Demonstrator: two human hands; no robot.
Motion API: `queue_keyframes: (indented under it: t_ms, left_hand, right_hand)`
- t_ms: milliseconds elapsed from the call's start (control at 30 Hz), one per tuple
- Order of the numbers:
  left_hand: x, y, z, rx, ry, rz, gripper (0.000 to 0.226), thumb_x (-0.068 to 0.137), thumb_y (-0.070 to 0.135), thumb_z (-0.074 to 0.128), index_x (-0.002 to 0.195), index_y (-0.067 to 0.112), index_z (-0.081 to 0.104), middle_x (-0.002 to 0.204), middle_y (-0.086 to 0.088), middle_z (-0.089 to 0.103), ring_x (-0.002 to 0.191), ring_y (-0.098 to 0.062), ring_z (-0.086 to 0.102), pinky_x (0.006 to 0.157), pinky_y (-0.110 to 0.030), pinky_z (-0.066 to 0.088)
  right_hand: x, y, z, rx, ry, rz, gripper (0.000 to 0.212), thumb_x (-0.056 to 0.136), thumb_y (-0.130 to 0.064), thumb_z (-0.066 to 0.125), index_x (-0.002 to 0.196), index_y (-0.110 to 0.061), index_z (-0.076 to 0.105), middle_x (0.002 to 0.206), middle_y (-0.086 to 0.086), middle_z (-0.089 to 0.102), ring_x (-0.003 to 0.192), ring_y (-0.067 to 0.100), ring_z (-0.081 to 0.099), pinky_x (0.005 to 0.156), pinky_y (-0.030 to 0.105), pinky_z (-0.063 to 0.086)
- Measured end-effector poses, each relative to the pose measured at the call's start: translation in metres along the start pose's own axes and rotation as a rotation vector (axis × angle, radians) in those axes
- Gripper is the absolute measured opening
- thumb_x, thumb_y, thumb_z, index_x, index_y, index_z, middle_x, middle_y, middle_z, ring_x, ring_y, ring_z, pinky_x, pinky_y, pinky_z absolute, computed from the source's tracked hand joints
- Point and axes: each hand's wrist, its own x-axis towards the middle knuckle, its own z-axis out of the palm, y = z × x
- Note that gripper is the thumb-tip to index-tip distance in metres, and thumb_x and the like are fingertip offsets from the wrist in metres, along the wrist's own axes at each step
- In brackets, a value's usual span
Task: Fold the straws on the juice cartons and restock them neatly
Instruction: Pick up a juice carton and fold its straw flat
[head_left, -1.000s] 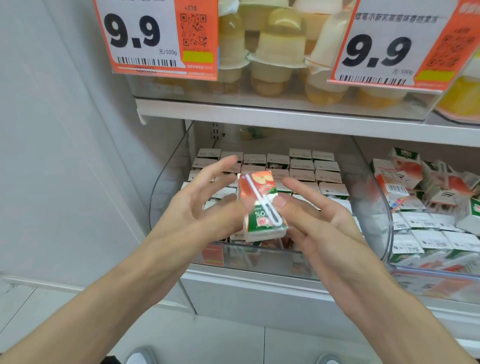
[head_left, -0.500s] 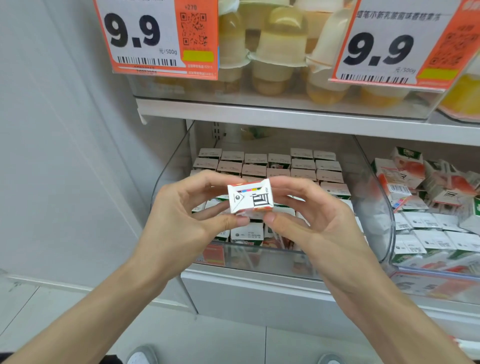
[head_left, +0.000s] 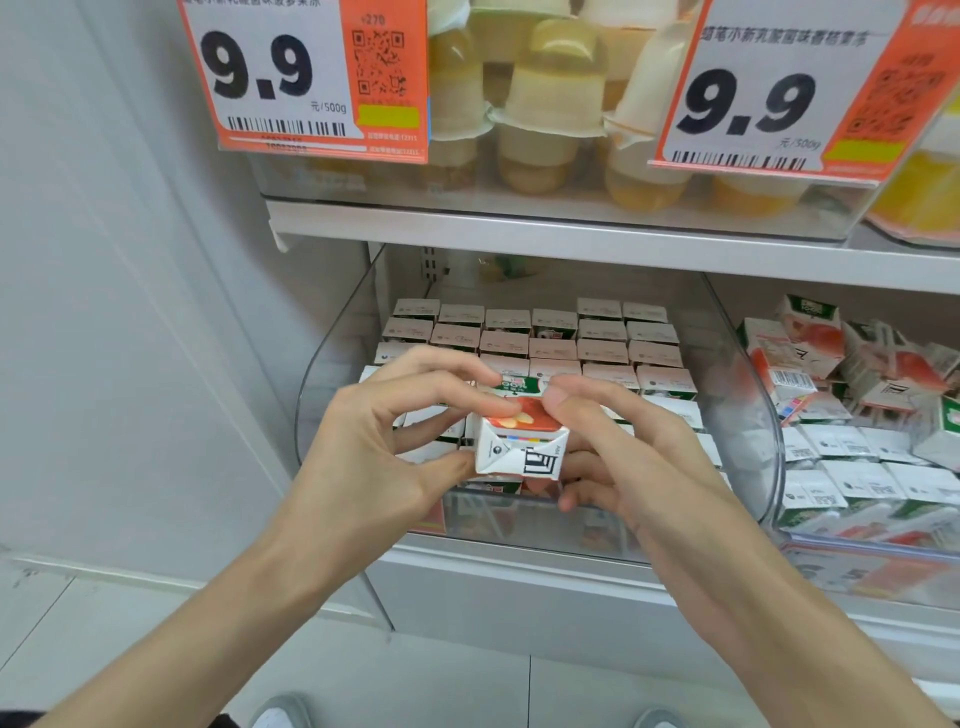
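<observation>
Juice carton (head_left: 519, 447), white end panel forward, red apple print on top

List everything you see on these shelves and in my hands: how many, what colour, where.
held juice carton: one, white, red and green, between both hands
stacked juice cartons: many, white tops, neat rows in left clear bin
loose juice cartons: many, white, red, green, jumbled in right bin
price tags: two, white and orange, upper shelf front
jelly cups: several, pale yellow, upper shelf
shoes: two, pale grey, floor below
left hand: one, pinches held juice carton's left end
right hand: one, grips its right end
</observation>
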Motion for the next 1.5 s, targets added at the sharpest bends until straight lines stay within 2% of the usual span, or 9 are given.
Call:
queue_keyframes:
  t_ms: [100, 200, 333, 633, 833, 1033, 1167, 1333, 1500]
  left_hand:
    - [0.001, 0.004, 0.000, 0.016, -0.009, -0.073, 0.066, 0.085, -0.019, 0.075, 0.123, 0.036, 0.076, 0.136, 0.015, 0.065, 0.133, -0.012, 0.063, 0.098, -0.023, 0.059]
    - [0.005, 0.005, -0.003, -0.121, 0.027, -0.244, 0.066, 0.098, -0.007, 0.067, 0.140, 0.044, 0.062, 0.134, 0.017, 0.071, 0.119, -0.009, 0.073, 0.087, -0.017, 0.059]
    - [0.008, 0.004, -0.003, -0.102, -0.043, -0.262, 0.058, 0.083, 0.033, 0.080, 0.138, 0.043, 0.065, 0.120, 0.021, 0.077, 0.108, -0.004, 0.076, 0.085, -0.015, 0.060]
    - [0.015, 0.001, 0.013, -0.046, -0.066, -0.141, 0.050, 0.093, -0.001, 0.075, 0.132, 0.030, 0.068, 0.125, 0.018, 0.075, 0.119, -0.006, 0.072, 0.100, -0.019, 0.055]
    - [0.013, -0.005, 0.036, 0.101, 0.065, -0.137, 0.052, 0.081, 0.017, 0.091, 0.124, 0.033, 0.068, 0.121, 0.022, 0.072, 0.114, 0.001, 0.071, 0.085, -0.019, 0.062]
    - [0.015, -0.006, 0.038, -0.038, 0.011, -0.169, 0.060, 0.075, 0.025, 0.091, 0.129, 0.035, 0.067, 0.120, 0.020, 0.075, 0.113, -0.004, 0.073, 0.087, -0.021, 0.062]
    - [0.024, -0.008, 0.025, -0.085, -0.064, -0.214, 0.060, 0.085, -0.003, 0.083, 0.136, 0.024, 0.067, 0.117, 0.010, 0.080, 0.107, -0.011, 0.078, 0.090, -0.021, 0.061]
    - [0.027, -0.007, 0.017, -0.172, -0.256, -0.274, 0.041, 0.094, -0.008, 0.071, 0.127, 0.011, 0.056, 0.121, 0.000, 0.077, 0.115, -0.019, 0.075, 0.098, -0.031, 0.060]
    - [0.030, -0.005, 0.018, -0.033, -0.280, -0.218, 0.048, 0.093, -0.005, 0.075, 0.132, 0.020, 0.063, 0.124, 0.007, 0.072, 0.123, -0.011, 0.068, 0.102, -0.027, 0.058]
  right_hand:
    - [-0.001, 0.001, -0.003, 0.102, -0.034, -0.014, 0.063, 0.072, -0.049, 0.085, 0.128, -0.026, 0.070, 0.106, 0.006, 0.083, 0.086, 0.021, 0.079, 0.074, 0.026, 0.062]
    - [-0.002, 0.001, -0.004, 0.007, -0.036, -0.111, 0.037, 0.091, -0.031, 0.080, 0.127, -0.034, 0.073, 0.117, -0.006, 0.080, 0.100, 0.019, 0.080, 0.094, 0.033, 0.063]
    - [-0.004, 0.002, -0.005, -0.096, -0.085, -0.212, 0.045, 0.093, -0.007, 0.080, 0.126, -0.037, 0.070, 0.120, -0.007, 0.077, 0.106, 0.016, 0.078, 0.085, 0.026, 0.063]
    - [-0.006, -0.009, -0.016, -0.385, -0.055, -0.408, 0.046, 0.091, -0.020, 0.080, 0.129, -0.044, 0.067, 0.108, -0.011, 0.077, 0.106, 0.010, 0.072, 0.091, 0.022, 0.058]
    - [-0.003, -0.002, -0.015, -0.286, 0.172, -0.424, 0.033, 0.083, -0.027, 0.088, 0.109, -0.039, 0.073, 0.090, -0.008, 0.078, 0.085, 0.008, 0.074, 0.071, 0.018, 0.059]
    - [-0.005, 0.001, -0.014, -0.295, 0.032, -0.427, 0.037, 0.075, -0.055, 0.080, 0.105, -0.038, 0.068, 0.087, -0.005, 0.078, 0.088, 0.009, 0.075, 0.073, 0.017, 0.057]
    - [-0.001, -0.001, -0.021, -0.342, 0.029, -0.465, 0.029, 0.097, -0.025, 0.075, 0.123, -0.036, 0.068, 0.099, -0.011, 0.076, 0.099, 0.006, 0.074, 0.085, 0.018, 0.056]
    - [0.000, -0.005, -0.026, -0.495, -0.035, -0.508, 0.052, 0.106, -0.023, 0.061, 0.153, -0.043, 0.049, 0.140, -0.018, 0.062, 0.133, 0.003, 0.057, 0.102, 0.021, 0.052]
    - [-0.002, -0.008, -0.034, -0.528, -0.053, -0.472, 0.040, 0.105, -0.015, 0.065, 0.139, -0.036, 0.064, 0.127, -0.021, 0.072, 0.123, 0.004, 0.066, 0.104, 0.032, 0.057]
